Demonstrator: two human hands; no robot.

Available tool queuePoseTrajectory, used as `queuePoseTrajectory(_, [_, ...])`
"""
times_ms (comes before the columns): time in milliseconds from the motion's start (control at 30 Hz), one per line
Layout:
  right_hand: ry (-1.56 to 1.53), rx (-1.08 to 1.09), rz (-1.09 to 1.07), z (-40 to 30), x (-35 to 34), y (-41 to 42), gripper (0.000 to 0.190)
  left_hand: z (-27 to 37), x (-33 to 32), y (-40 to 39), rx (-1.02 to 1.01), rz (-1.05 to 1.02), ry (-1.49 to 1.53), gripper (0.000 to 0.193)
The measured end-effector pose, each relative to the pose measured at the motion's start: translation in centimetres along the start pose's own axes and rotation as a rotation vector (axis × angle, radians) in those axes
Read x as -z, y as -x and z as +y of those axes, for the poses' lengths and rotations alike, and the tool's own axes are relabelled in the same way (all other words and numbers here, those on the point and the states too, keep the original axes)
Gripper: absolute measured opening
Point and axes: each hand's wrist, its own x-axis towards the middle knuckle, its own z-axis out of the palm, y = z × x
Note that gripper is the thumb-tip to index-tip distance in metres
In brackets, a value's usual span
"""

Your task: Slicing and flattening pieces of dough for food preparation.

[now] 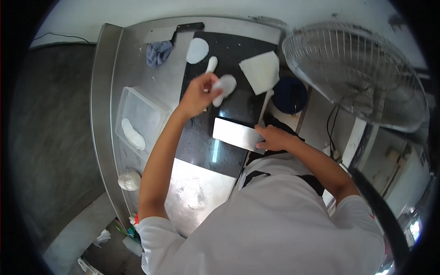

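Observation:
My left hand is raised over the black work board, pinching a thin white disc that looks like rolled dough and is slightly blurred. Beneath and beyond that hand lie white dough pieces; the fingers hide part of them, so I cannot tell whether they join. My right hand grips the near end of a broad, shiny metal blade, like a cleaver's, at the board's right edge. Its handle is hidden by the hand. Further back on the board rests a flat white round.
A folded off-white cloth or sheet overhangs the board's right edge. Left are a clear plastic tray with a dough roll, a bagged white lump and a blue-grey cloth. A black-handled tool lies behind. A large fan stands right.

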Motion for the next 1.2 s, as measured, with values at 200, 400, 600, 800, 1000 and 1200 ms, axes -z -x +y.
queuePoseTrajectory(200, [0.101,-0.087,-0.099,0.7,5.3,-0.8,0.054,-4.9,4.2,-8.7,0.179,0.693,0.327,0.019])
queuePoseTrajectory(400, [0.053,-0.087,-0.123,1.6,6.2,-1.1,0.056,-10.7,5.7,-8.1,0.383,0.934,0.444,0.026])
queuePoseTrajectory(600, [0.060,-0.066,-0.146,2.4,7.1,-1.2,0.054,-6.2,6.2,-10.2,0.308,0.903,0.463,0.025])
queuePoseTrajectory(800, [0.113,-0.064,-0.195,1.3,9.0,-1.8,0.049,-4.8,7.3,-11.9,0.170,0.836,0.516,0.023])
queuePoseTrajectory(1000, [0.106,-0.045,-0.161,1.7,8.2,-1.7,0.053,-9.5,6.6,-7.9,0.504,0.794,0.441,0.032])
queuePoseTrajectory(1200, [0.088,-0.050,-0.182,1.6,9.5,-1.0,0.054,-8.1,2.5,-2.4,0.335,0.923,-0.172,0.054])
